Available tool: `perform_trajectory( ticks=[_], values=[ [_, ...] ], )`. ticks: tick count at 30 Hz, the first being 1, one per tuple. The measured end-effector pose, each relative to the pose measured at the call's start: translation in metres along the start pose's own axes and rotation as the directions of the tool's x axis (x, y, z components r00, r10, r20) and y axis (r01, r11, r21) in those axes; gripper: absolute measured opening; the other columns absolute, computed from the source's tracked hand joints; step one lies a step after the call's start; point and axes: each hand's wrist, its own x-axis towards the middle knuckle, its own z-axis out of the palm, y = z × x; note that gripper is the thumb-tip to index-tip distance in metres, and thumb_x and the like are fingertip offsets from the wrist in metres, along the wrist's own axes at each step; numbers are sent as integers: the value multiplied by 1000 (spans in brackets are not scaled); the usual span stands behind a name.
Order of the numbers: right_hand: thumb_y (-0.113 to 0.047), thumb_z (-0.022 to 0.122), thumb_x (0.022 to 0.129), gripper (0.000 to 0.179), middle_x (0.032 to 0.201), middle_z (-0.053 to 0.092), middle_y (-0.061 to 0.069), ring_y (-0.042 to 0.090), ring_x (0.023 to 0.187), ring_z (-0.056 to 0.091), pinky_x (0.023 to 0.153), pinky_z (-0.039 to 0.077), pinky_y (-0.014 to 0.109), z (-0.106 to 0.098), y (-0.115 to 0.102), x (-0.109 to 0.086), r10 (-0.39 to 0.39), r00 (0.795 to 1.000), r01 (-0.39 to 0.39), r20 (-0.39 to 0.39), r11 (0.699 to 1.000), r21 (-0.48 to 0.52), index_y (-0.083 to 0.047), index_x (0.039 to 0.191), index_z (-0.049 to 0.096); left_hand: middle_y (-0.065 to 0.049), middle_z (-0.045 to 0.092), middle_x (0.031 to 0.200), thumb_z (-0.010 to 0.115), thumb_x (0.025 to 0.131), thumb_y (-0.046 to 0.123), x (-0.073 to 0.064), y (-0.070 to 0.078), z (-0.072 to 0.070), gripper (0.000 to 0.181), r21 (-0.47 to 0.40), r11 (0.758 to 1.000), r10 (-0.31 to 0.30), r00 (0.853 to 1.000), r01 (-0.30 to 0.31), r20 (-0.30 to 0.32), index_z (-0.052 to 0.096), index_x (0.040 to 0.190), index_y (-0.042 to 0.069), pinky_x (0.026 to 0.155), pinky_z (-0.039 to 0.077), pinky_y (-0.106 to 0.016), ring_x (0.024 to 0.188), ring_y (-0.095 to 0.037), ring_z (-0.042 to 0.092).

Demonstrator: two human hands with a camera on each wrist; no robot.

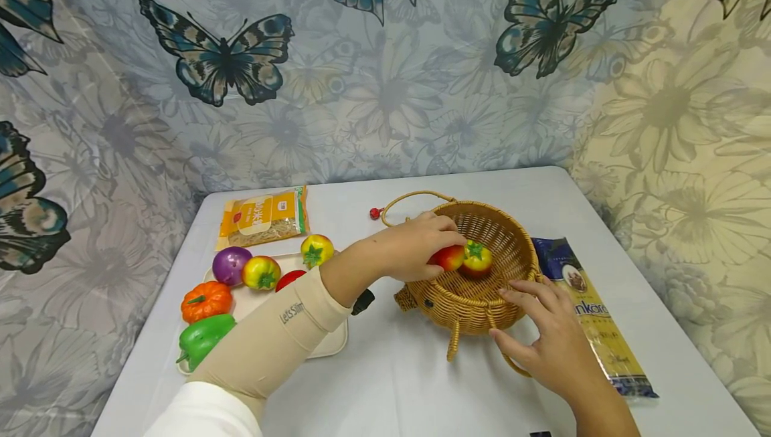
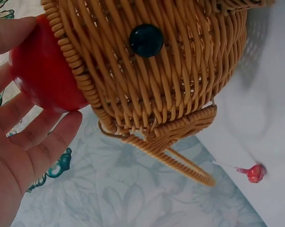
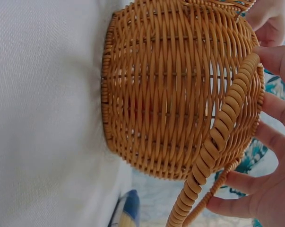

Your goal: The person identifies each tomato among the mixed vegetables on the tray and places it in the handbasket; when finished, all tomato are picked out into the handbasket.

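Note:
A round red-and-yellow fruit is in my left hand, at the left rim of a wicker basket. In the left wrist view, thumb and fingers curve round the smooth red side of this fruit, which overlaps the woven rim. A second red-and-yellow fruit with a green star-shaped top lies inside the basket. My right hand is at the basket's near right side, fingertips at the rim. In the right wrist view its fingers are spread and fairly straight, beside the wrapped handle.
Left of the basket, a cream tray bears a purple round vegetable, an orange pumpkin, a green pepper and more fruit, partly behind my left forearm. A yellow grain bag lies behind; a blue-and-gold packet lies right.

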Motion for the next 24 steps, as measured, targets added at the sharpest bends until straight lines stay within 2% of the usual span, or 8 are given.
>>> perform_trajectory(
  ticks=[9,13,20,24],
  values=[
    [-19,92,64,57,128,63,10,47,125,47,117,28,63,1,0,0,-4,1000,4,0,1000,-6,-12,117,72,2,49,147,70,97,31,3,0,11,58,10,999,-32,999,32,33,50,151,26,106,47,-31,137,-21,43],
    [-19,92,65,57,128,64,10,46,125,48,119,27,60,1,0,0,-6,1000,6,-2,1000,-7,-11,117,73,3,49,148,68,98,30,2,-1,12,56,-2,1000,-26,999,26,20,50,151,26,110,44,-31,138,-20,42],
    [-18,92,65,57,129,63,10,48,127,47,117,27,64,1,-1,0,-3,1000,3,3,1000,-5,-11,118,72,3,49,147,68,98,30,-4,-5,10,54,-32,999,-19,999,18,-27,52,149,26,110,43,-32,137,-18,42],
    [-18,93,65,57,129,63,10,48,128,45,119,25,63,0,-2,-1,15,1000,-15,12,1000,0,-11,118,72,3,50,147,67,98,32,-8,-6,9,53,-19,1000,-14,999,13,-47,52,149,25,115,40,-34,136,-18,44]
  ],
)
